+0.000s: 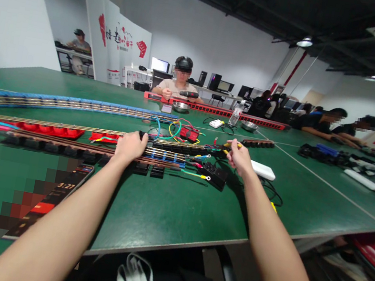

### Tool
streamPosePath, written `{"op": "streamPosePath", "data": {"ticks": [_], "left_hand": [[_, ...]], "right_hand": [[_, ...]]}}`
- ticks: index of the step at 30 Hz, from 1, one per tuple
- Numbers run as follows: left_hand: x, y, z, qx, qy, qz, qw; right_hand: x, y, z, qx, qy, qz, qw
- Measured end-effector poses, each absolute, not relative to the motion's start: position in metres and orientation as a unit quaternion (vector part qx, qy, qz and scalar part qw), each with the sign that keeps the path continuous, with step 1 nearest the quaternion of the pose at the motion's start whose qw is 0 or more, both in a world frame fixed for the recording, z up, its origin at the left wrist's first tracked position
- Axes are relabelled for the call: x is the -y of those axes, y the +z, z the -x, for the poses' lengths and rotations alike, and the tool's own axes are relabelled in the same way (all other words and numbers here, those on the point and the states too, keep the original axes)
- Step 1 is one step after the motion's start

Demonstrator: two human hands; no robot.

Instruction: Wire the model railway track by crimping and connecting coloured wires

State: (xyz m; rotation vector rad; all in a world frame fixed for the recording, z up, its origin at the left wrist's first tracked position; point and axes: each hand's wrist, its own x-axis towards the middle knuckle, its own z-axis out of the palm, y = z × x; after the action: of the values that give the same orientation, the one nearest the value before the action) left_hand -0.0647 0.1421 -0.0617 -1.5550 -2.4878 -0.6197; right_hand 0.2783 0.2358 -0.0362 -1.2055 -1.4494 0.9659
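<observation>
My left hand is closed over the long conductor rails, with a small black piece showing at its thumb. Under and beside it run a blue-backed rail and a brown strip on black holders. In my right hand are pliers with yellow and black handles, their jaws pointing left toward the wire ends by the black rail. What the jaws touch is too small to tell. A wire with a ring terminal lies in front, beside a black box.
A smartphone lies at front left. Red connector and coloured wires sit behind the rails. Farther back are a white power strip, metal bowls, a water bottle and a long red rail. Across the table a person holds a power drill.
</observation>
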Motion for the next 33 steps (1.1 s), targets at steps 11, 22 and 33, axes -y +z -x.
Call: {"op": "streamPosePath", "data": {"ticks": [11, 22, 33], "left_hand": [[-0.143, -0.062, 0.065, 0.828, -0.206, 0.518, 0.064], [-0.14, -0.06, 0.064, 0.826, -0.214, 0.518, 0.059], [-0.14, -0.06, 0.062, 0.826, -0.205, 0.52, 0.066]], "right_hand": [[-0.262, 0.007, -0.264, 0.637, 0.352, 0.574, 0.374], [-0.265, -0.031, -0.268, 0.711, 0.135, 0.566, 0.395], [-0.263, -0.036, -0.271, 0.749, 0.184, 0.54, 0.337]]}}
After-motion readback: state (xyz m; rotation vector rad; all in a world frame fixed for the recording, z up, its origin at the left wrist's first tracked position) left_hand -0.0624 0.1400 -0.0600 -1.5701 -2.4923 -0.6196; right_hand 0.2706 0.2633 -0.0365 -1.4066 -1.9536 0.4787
